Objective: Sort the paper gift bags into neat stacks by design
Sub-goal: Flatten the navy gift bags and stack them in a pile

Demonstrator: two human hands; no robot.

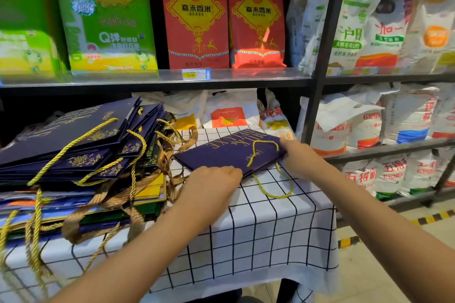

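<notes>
A flat navy gift bag [229, 151] with gold lettering and yellow cord handles lies alone on the checked tablecloth [266, 226], right of centre. My left hand [211, 179] rests on its near left corner, fingers curled over the edge. My right hand [298, 152] grips its right edge near the handle. To the left sits an untidy pile of gift bags [73, 155]: navy ones with gold print on top, blue, yellow and dark green ones beneath, with gold and brown cords tangled and hanging over the table edge.
A black metal shelf unit [317, 76] stands right behind the table, full of rice and flour sacks [197, 19]. The table's right edge drops to a tiled floor with yellow-black tape [349, 241].
</notes>
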